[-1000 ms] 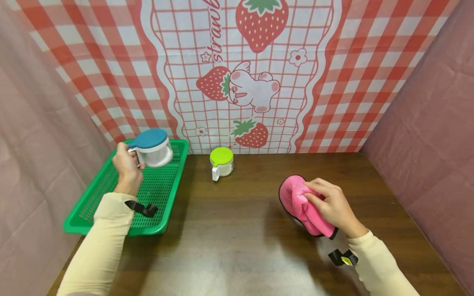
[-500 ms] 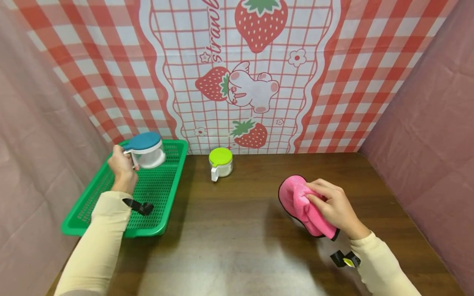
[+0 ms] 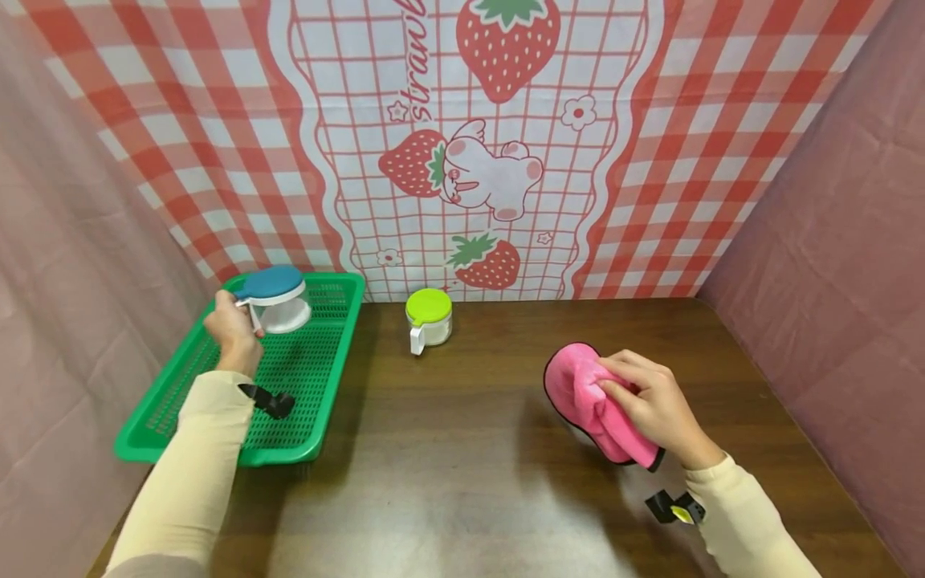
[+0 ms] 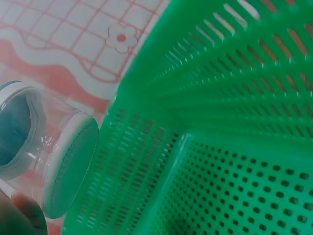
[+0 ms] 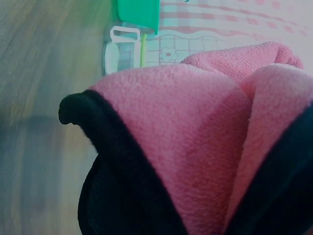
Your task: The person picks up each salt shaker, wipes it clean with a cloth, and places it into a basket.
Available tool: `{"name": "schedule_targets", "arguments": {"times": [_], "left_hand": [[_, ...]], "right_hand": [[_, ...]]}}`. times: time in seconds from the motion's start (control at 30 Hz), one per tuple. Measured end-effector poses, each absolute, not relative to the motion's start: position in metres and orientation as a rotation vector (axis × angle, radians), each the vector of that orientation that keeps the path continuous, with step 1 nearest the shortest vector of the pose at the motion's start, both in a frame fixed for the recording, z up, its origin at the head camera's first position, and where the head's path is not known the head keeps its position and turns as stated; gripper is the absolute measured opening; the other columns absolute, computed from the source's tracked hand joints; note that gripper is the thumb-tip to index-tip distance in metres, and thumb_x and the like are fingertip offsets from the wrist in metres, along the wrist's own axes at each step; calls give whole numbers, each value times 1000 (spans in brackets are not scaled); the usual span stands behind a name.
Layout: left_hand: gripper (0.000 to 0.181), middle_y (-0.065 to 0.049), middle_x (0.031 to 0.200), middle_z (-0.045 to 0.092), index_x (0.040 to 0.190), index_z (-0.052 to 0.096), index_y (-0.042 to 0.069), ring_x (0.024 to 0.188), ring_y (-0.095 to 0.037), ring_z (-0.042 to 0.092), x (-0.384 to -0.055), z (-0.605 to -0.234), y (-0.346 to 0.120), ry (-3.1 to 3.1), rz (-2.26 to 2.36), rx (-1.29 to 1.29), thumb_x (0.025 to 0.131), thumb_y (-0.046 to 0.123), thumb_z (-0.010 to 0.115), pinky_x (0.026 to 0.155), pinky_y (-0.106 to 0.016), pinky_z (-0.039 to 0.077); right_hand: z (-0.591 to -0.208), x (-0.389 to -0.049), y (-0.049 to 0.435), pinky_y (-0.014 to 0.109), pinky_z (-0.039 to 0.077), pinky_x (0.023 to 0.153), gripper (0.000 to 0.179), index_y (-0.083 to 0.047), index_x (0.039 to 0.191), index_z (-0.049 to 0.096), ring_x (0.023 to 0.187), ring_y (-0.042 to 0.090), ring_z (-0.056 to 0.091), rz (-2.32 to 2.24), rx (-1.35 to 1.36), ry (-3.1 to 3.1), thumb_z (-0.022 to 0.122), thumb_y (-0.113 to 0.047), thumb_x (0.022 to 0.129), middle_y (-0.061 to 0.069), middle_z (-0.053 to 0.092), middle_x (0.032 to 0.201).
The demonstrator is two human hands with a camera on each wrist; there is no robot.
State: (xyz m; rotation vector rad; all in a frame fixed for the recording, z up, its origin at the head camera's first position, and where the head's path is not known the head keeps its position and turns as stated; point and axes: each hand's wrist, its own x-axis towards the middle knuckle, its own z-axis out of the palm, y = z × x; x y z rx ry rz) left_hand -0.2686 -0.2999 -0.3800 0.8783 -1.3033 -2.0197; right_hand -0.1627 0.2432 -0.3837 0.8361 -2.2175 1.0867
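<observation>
Blue-lid jar [image 3: 284,314], handle [image 3: 254,315] pts L, pink cloth [image 3: 594,408] diag.

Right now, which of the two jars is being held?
The blue-lidded jar: it is in the left hand, while the green-lidded jar stands on the table, untouched.

And down it comes, the left hand [image 3: 234,331] easing the clear handled jar with the blue lid [image 3: 282,307] lower and further left over the far end of the green perforated basket [image 3: 307,373] than a second ago.
</observation>
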Motion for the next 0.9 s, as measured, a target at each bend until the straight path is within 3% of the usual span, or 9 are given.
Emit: {"name": "schedule_targets", "arguments": {"times": [0.9], "left_hand": [[28, 12, 48, 50, 65, 51, 17, 29, -6, 42, -281, -397, -321, -1418, -1847, 1086, 91, 25, 46, 29, -22, 34]], "right_hand": [[-384, -160, 248, 8, 43, 71, 30, 5, 95, 72, 80, -4, 57, 1085, 813, -2236, 69, 21, 69, 9, 67, 85]]}}
